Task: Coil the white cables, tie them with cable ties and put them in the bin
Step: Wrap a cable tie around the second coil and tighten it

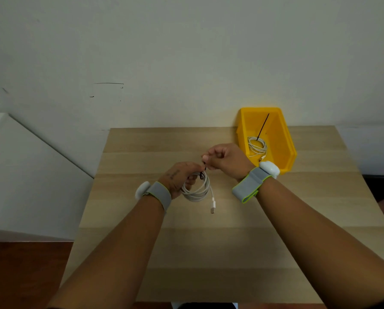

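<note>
L hand [179,177] grips the coiled white cable [197,190] just above the table [209,253], prob. to keep the loops from springing apart. R hand [225,160] is closed, pinching the black cable tie [203,171] at the coil's top, apparently pulling it snug. The plug end dangles free. Count: 2 cables, 1 in hand, 1 already tied in the yellow bin [282,143] w/ its tie tail sticking up; 2 ties; 1 bin.

Over the wooden surface [209,253] my left hand [180,177] grips a coiled white cable [197,190], plug end [213,205] dangling. My right hand [225,159] pinches a black cable tie [203,172] at the coil's top. Yellow bin [282,141] at far right holds another tied coil [257,146], its black tie tail [263,126] sticking up.
</note>
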Demonstrator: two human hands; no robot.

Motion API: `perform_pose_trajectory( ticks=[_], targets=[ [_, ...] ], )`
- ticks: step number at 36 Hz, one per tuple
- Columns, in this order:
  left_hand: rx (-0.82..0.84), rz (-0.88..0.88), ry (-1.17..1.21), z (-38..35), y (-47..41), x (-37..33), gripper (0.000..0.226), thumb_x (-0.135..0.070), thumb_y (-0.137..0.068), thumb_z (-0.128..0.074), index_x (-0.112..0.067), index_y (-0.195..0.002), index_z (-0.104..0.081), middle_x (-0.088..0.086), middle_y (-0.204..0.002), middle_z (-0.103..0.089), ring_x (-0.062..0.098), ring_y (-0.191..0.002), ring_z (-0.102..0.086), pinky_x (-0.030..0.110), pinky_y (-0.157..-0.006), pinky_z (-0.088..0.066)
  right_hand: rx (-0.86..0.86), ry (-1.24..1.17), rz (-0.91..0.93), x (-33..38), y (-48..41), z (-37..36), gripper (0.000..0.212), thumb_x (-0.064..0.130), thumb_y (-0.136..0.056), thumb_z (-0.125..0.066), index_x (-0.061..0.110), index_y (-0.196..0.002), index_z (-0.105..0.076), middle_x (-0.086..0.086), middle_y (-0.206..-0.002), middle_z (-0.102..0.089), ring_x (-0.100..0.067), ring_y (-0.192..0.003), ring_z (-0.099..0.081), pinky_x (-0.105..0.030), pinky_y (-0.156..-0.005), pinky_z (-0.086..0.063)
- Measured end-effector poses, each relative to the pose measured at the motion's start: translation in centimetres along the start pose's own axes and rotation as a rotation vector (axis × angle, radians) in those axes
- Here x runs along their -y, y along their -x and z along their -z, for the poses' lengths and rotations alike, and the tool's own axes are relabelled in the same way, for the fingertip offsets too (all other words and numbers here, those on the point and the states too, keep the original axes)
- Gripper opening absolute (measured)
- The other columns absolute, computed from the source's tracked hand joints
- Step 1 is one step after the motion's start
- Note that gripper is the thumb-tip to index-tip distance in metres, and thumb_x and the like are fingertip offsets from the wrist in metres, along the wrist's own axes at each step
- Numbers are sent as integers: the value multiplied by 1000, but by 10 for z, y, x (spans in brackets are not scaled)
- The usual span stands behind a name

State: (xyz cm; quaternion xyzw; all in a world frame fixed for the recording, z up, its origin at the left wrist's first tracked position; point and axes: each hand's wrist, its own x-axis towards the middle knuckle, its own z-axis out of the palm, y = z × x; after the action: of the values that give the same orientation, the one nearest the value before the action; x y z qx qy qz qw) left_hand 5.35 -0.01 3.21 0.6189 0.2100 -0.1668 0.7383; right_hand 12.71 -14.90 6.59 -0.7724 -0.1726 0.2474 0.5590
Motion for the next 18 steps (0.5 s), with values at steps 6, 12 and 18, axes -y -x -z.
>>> perform_pose_trajectory(
  ticks=[6, 12, 18],
  targets=[
    [-140, -44, -86, -9, -4, -2, 18, -20, -84, -62, -9, -71, -55, -3, -49, -33, 12, -42, -27, 17, -39, -27, -153, 497, 227, -2, -3, -1, 9, 13, -83, -64, 8, -76, -68, -10, -76, -73, -27, -72, -65, -34, -67, -49],
    [-322, -30, 4, -29, -6, -8, 29, -15, -85, -57, -11, -60, -43, -4, -37, -32, 17, -41, -27, 28, -46, -25, -329, 720, 314, -5, -7, -10, 9, 2, -81, -56, 4, -82, -65, -16, -88, -67, -36, -86, -59, -32, -66, -33],
    [-502, -23, 6, -42, -2, -12, 28, -13, -80, -55, -11, -60, -35, 6, -49, -29, 21, -48, -24, 35, -52, -22, -338, 760, 515, 1, -4, -8, 9, -7, -72, -65, -1, -66, -61, -22, -71, -61, -38, -68, -60, -31, -67, -30]
  ],
)
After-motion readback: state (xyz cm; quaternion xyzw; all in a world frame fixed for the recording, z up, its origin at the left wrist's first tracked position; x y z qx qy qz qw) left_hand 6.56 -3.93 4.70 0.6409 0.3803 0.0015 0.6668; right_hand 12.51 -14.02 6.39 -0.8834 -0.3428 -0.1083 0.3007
